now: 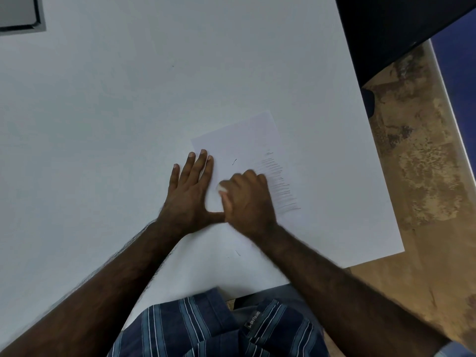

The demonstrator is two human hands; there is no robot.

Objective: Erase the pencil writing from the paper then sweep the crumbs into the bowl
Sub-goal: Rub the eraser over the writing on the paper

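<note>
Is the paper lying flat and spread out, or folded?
Spread flat. The paper lies on the table with no visible fold, left hand pressing it down; pencil lines remain along its right side.

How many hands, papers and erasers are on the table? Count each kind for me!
Hands: 2, the left hand flat on the sheet and the right hand gripping the eraser
Papers: 1, the paper with pencil lines
Erasers: 1, the white eraser
Total: 4
</note>
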